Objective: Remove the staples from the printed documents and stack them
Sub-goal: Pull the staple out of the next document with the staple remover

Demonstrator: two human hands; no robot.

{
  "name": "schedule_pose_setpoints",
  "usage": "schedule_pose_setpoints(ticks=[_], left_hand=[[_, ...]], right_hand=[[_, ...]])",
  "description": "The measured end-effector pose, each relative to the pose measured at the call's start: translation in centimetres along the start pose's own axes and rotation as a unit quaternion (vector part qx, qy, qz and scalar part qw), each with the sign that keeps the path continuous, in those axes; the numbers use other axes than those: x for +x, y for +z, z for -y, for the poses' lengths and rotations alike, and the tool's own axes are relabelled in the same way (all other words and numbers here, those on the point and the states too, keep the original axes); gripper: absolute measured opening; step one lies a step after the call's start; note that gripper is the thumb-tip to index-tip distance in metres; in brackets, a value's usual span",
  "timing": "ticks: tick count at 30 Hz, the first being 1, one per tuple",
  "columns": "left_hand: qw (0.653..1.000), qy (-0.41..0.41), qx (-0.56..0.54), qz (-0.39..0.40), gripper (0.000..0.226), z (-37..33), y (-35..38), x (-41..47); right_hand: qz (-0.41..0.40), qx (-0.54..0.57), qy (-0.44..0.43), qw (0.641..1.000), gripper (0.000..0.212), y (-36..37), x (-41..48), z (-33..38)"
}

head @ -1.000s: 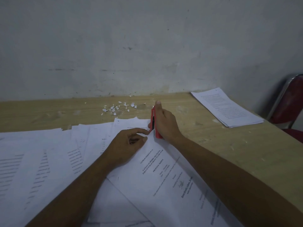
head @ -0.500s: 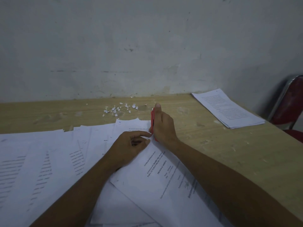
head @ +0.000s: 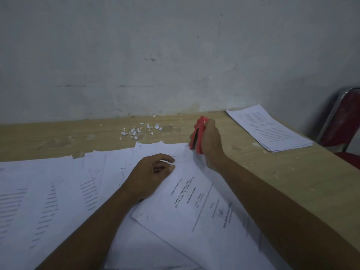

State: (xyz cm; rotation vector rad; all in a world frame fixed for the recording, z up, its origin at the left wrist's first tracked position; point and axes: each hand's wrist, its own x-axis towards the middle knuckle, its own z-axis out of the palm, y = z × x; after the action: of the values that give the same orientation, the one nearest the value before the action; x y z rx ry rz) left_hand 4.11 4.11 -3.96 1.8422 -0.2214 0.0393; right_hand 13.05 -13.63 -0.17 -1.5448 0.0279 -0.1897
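Staple remover (head: pixel 199 133) gripped by right hand (head: pixel 211 142), jaws obscured. Left hand (head: pixel 152 173) curled on top document (head: pixel 187 223); pinch can't be told. Text blurred, lower edge cropped.

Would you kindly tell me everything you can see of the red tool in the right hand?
The red staple remover looks plastic, with a dark slot between its two arms. The right hand grips it, tilted, lower tip at the far corner of the titled document. Whether it touches the paper is unclear.

Wooden table (head: pixel 292 172) bears spread printed sheets (head: pixel 48 182); a neat stack (head: pixel 268 129) far right; paper scraps (head: pixel 140 130) behind.
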Motion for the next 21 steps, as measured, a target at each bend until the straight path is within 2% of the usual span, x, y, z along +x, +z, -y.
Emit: schedule_pose_setpoints(ticks=[2, 4, 7, 10, 13, 16, 21], left_hand=[[1.000, 0.004, 0.014, -0.004, 0.010, 0.1, -0.1, 0.0], [1.000, 0.009, 0.025, -0.005, 0.011, 0.1, -0.2, 0.0], [0.999, 0.008, 0.033, -0.001, 0.009, 0.1, -0.3, 0.1], [0.999, 0.004, 0.038, 0.004, 0.009, 0.0, -0.3, 0.1], [0.999, 0.000, 0.042, 0.006, 0.007, -0.1, -0.5, 0.0], [0.999, 0.005, 0.044, 0.006, 0.008, -0.1, -0.4, 0.0], [0.999, 0.003, 0.044, 0.002, 0.008, -0.2, -0.3, 0.0]], right_hand=[[-0.015, -0.046, 0.021, 0.999, 0.040, -1.4, 1.1, 0.6], [-0.018, -0.144, 0.009, 0.989, 0.041, -3.0, 2.2, 0.7], [0.010, -0.321, -0.065, 0.945, 0.047, -5.0, 3.4, 0.1], [0.025, -0.429, -0.094, 0.898, 0.042, -6.6, 3.8, -1.2], [-0.002, -0.497, -0.094, 0.862, 0.034, -7.6, 4.2, -3.1], [-0.017, -0.558, -0.085, 0.825, 0.043, -7.8, 3.8, -4.0], [-0.030, -0.558, -0.078, 0.826, 0.054, -7.5, 3.7, -4.5]])
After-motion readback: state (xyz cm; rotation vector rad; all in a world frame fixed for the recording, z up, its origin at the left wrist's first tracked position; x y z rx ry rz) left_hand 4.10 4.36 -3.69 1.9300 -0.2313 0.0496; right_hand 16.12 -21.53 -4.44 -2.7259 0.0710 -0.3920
